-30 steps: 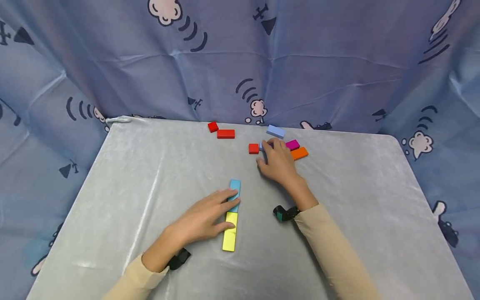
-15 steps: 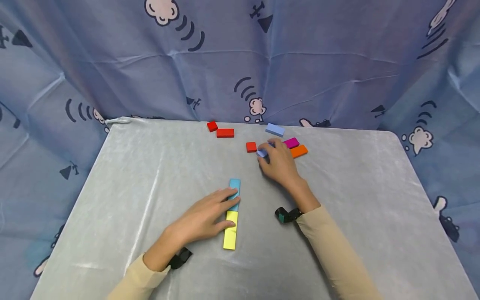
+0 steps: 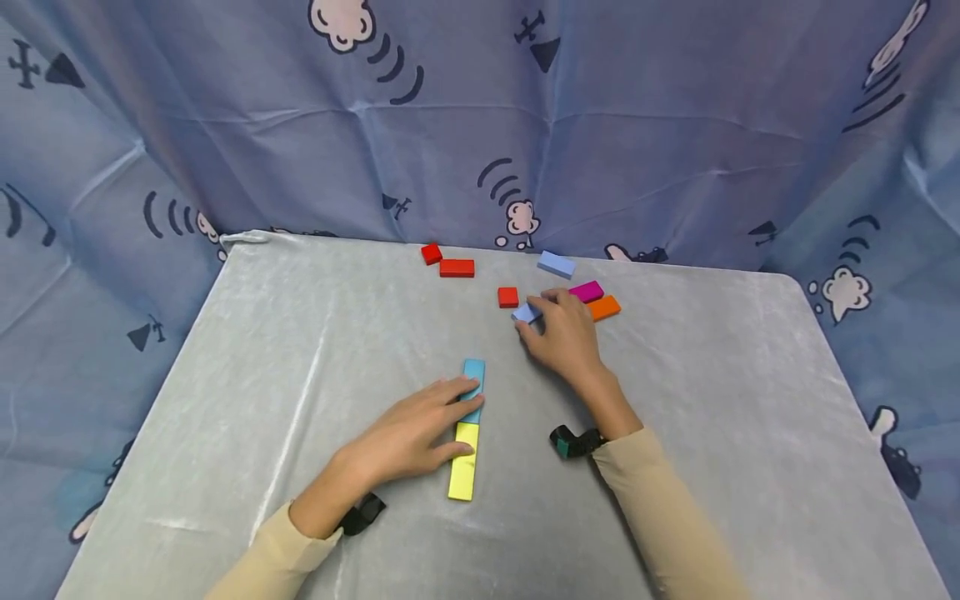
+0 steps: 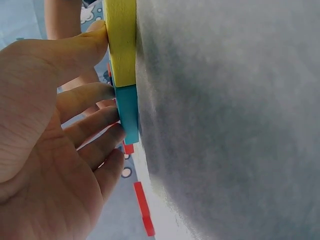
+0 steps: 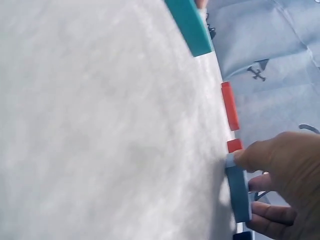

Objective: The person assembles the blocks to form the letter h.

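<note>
In the head view, a yellow block (image 3: 461, 483) and a sky-blue block (image 3: 474, 367) lie end to end in a line on the cloth. My left hand (image 3: 408, 433) rests on them with spread fingers, thumb on the yellow one, fingertips on the sky-blue one. The left wrist view shows these fingertips along the sky-blue block's face (image 4: 128, 117). Farther back, my right hand (image 3: 564, 337) pinches a light blue block (image 3: 525, 314), partly hidden under the fingers. Its thumb sits at one end of the light blue block (image 5: 238, 195) in the right wrist view.
A small red block (image 3: 507, 297) is just left of my right hand. Magenta (image 3: 588, 291) and orange (image 3: 604, 308) blocks lie to its right, another light blue block (image 3: 557, 265) behind. Two more red blocks, one long (image 3: 457, 268), one short (image 3: 431, 253), lie near the curtain (image 3: 450, 100).
My right hand has drawn the light blue block a little toward me, away from beside the small red block, and turned it slightly. The left hand stays on the yellow and sky-blue blocks.
</note>
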{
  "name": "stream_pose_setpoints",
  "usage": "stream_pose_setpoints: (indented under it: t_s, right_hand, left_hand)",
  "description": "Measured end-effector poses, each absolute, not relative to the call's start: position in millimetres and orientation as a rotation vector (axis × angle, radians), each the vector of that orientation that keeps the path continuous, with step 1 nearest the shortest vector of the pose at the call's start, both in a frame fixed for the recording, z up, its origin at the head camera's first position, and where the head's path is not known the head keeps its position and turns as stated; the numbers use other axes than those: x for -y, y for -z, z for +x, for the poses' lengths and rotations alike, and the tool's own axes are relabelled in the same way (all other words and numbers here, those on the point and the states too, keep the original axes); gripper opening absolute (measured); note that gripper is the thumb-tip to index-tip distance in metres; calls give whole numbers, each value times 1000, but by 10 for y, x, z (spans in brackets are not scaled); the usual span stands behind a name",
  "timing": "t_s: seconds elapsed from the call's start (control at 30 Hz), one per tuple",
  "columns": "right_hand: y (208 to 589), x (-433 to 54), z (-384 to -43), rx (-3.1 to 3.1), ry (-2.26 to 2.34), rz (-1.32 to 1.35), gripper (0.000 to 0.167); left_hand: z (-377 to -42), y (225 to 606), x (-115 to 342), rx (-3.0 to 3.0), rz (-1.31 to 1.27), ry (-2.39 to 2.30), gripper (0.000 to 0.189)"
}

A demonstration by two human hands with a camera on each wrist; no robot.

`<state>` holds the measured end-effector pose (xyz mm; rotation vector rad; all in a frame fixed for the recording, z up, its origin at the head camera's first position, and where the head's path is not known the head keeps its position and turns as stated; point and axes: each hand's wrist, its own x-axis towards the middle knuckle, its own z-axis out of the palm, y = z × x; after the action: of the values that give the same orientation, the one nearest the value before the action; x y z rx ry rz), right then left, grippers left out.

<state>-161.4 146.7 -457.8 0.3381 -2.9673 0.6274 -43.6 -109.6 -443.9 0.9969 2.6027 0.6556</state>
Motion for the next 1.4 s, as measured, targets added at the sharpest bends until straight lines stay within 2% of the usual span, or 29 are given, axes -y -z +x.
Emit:
stream_pose_setpoints:
  t_s: [0.4,0.77,1.03,1.4]
  right_hand:
    - [4568,-1418,-1575,2975,-602,317,46]
    - [4493,-1446,-1586,2913,-713,411,47]
    - [4453,-1394,-1548,2925,-860,658,45]
    - [4449,-1279,-1524,2918,-1071,860,47]
  left_hand:
    - [-437,4453,1093,-2615,1001,-640,70]
    - [-435,4474,1094,-2619,998,-636,69]
    - [-431,4448,1101,-2616,997,-634,68]
    - [-413,4443,1089,-2610,1000,-615,70]
